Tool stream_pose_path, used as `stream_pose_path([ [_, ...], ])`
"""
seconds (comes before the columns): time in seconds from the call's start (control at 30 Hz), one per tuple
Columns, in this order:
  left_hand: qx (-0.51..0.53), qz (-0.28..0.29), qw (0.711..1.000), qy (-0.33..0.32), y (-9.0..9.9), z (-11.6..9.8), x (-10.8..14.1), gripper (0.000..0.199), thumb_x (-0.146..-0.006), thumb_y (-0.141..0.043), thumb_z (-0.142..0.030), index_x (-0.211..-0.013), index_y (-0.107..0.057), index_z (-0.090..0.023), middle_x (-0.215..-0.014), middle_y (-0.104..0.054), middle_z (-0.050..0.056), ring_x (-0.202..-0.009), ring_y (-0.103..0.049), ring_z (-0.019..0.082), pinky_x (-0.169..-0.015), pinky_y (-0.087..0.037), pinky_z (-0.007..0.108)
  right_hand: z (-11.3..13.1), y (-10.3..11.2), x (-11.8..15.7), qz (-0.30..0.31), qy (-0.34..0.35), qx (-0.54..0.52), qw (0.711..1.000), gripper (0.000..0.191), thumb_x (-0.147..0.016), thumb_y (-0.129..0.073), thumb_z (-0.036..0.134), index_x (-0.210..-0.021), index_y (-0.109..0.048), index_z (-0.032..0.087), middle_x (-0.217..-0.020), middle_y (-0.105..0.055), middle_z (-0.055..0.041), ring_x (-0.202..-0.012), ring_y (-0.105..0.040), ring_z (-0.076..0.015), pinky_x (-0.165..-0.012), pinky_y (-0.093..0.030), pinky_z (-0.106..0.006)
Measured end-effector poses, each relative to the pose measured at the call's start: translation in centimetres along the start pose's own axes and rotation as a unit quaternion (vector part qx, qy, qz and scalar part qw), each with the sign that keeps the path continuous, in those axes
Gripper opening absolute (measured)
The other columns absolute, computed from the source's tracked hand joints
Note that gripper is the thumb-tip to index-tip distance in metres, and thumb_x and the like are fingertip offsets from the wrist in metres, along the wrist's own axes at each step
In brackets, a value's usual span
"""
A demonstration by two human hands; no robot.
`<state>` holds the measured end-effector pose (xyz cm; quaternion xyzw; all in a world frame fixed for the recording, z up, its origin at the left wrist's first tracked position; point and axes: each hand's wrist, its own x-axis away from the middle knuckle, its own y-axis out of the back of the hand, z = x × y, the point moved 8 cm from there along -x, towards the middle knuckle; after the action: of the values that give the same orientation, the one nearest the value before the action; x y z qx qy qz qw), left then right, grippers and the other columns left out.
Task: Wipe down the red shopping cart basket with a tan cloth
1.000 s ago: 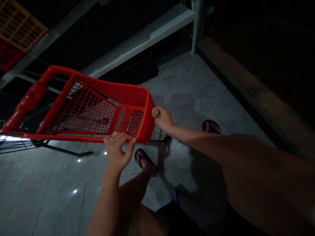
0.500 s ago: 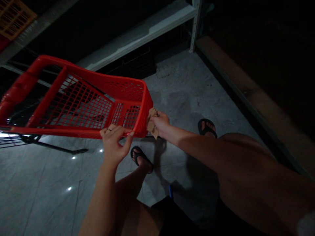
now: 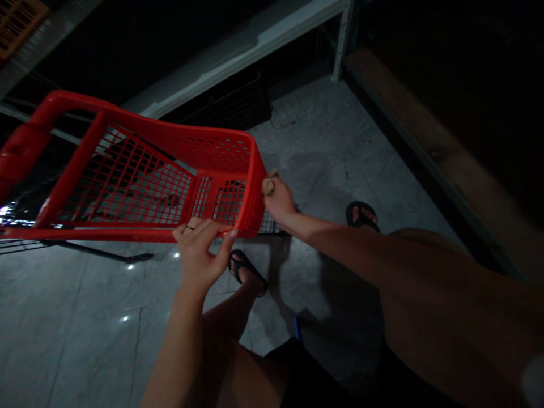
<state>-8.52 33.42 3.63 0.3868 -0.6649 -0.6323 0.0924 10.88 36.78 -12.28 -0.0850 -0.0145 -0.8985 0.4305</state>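
A red plastic shopping cart (image 3: 255, 198) with a grid-holed basket stands in front of me, its handle end at the left. My left hand (image 3: 202, 249) grips the near rim of the basket close to its end corner, fingers over the edge and thumb along it; a ring shows on one finger. At the outer face of the basket's end, my right hand (image 3: 279, 201) is closed round a crumpled brown cloth (image 3: 268, 186). Only a small part of that cloth sticks out above the fingers. The hand appears close against the red plastic; whether it touches cannot be made out.
Behind the cart runs a pale metal shelf (image 3: 238, 59) with an upright post (image 3: 340, 45). Dark crates (image 3: 244, 105) sit beneath it. A low ledge (image 3: 429, 147) borders the right side. My sandalled feet (image 3: 246, 269) are on the tiled floor (image 3: 97, 317), near the cart.
My right hand has moved slightly up along the basket's end, and less of the brown cloth shows. The left hand keeps its hold on the rim. The view has shifted a little.
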Motion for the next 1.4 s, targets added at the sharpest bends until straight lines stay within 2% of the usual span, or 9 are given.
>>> stream_pose_path([
  [0.2,-0.018,-0.003,0.999,0.047,-1.4,1.0,-2.1,0.034,-0.102,-0.057,-0.049,-0.087,-0.073,-0.024,-0.084,-0.077,0.003,-0.088,-0.065,0.026,-0.084,-0.034,0.042,-2.5,-2.0,7.5,0.104,-0.116,-0.071,0.985,0.032,-0.062,-0.056,0.008,-0.089,-0.067,0.021,-0.085,-0.069,0.0038,-0.082,-0.065,-0.0149,-0.078,-0.051,-0.027],
  [0.37,0.005,0.016,0.998,0.053,-2.3,0.1,-4.6,0.029,-0.104,-0.055,-0.044,-0.103,-0.078,-0.026,-0.103,-0.082,0.005,-0.102,-0.069,0.028,-0.093,-0.038,0.044,-1.5,-1.8,7.0,0.097,-0.173,-0.208,0.958,0.025,-0.065,-0.060,0.006,-0.085,-0.063,0.021,-0.082,-0.068,0.0040,-0.075,-0.065,-0.0119,-0.073,-0.052,-0.025],
  [0.47,0.036,0.016,0.999,0.018,-1.2,0.4,-4.8,0.029,-0.106,-0.052,-0.039,-0.122,-0.075,-0.030,-0.124,-0.078,0.003,-0.117,-0.069,0.026,-0.105,-0.040,0.044,-1.5,-1.1,5.8,0.060,-0.204,-0.252,0.944,0.027,-0.066,-0.063,0.005,-0.089,-0.062,0.021,-0.083,-0.069,0.0044,-0.073,-0.067,-0.0117,-0.072,-0.055,-0.025],
  [0.63,-0.075,-0.047,0.992,0.095,2.8,7.6,-2.0,0.031,-0.104,-0.055,-0.045,-0.125,-0.072,-0.030,-0.124,-0.075,0.009,-0.119,-0.066,0.032,-0.122,-0.027,0.055,-3.0,-1.2,5.5,0.032,-0.259,-0.230,0.938,0.028,-0.067,-0.062,0.001,-0.086,-0.064,0.021,-0.081,-0.071,0.0034,-0.071,-0.070,-0.0114,-0.071,-0.058,-0.025],
  [0.83,-0.103,-0.058,0.983,0.138,3.0,12.4,-0.6,0.029,-0.102,-0.052,-0.048,-0.092,-0.069,-0.026,-0.097,-0.071,0.010,-0.102,-0.062,0.033,-0.104,-0.036,0.051,-2.0,-2.1,3.9,0.045,-0.278,-0.222,0.933,0.025,-0.065,-0.063,0.000,-0.079,-0.064,0.020,-0.072,-0.069,0.0023,-0.063,-0.068,-0.0141,-0.064,-0.059,-0.028],
  [1.0,-0.105,-0.063,0.983,0.135,1.7,11.0,-2.1,0.028,-0.103,-0.053,-0.046,-0.090,-0.067,-0.026,-0.093,-0.071,0.007,-0.097,-0.060,0.031,-0.093,-0.030,0.046,3.0,-1.4,1.8,0.095,-0.180,-0.275,0.940,0.019,-0.073,-0.066,0.007,-0.087,-0.066,0.019,-0.088,-0.075,-0.0024,-0.082,-0.073,-0.0173,-0.080,-0.061,-0.031],
  [1.1,-0.109,-0.068,0.983,0.130,1.3,9.5,-2.8,0.025,-0.104,-0.053,-0.043,-0.092,-0.068,-0.026,-0.095,-0.072,0.006,-0.098,-0.059,0.030,-0.091,-0.028,0.045,3.9,-0.5,1.3,0.045,-0.103,-0.252,0.961,0.021,-0.073,-0.066,0.012,-0.092,-0.065,0.020,-0.094,-0.074,-0.0020,-0.086,-0.072,-0.0175,-0.084,-0.060,-0.032],
  [1.23,-0.124,-0.055,0.981,0.136,0.6,7.5,-3.4,0.024,-0.105,-0.052,-0.039,-0.097,-0.069,-0.025,-0.100,-0.072,0.007,-0.102,-0.058,0.030,-0.092,-0.027,0.045,1.5,0.4,1.9,-0.074,-0.031,-0.170,0.982,0.029,-0.068,-0.068,0.016,-0.096,-0.064,0.021,-0.104,-0.074,-0.0023,-0.098,-0.069,-0.0175,-0.097,-0.056,-0.033],
  [1.4,-0.140,-0.039,0.979,0.145,0.0,5.2,-3.8,0.028,-0.107,-0.047,-0.037,-0.098,-0.070,-0.023,-0.103,-0.073,0.008,-0.101,-0.058,0.028,-0.091,-0.028,0.043,-4.8,-0.7,2.9,-0.067,-0.146,-0.139,0.977,0.025,-0.057,-0.061,0.008,-0.078,-0.060,0.022,-0.079,-0.070,0.0034,-0.079,-0.067,-0.0168,-0.080,-0.059,-0.032],
])
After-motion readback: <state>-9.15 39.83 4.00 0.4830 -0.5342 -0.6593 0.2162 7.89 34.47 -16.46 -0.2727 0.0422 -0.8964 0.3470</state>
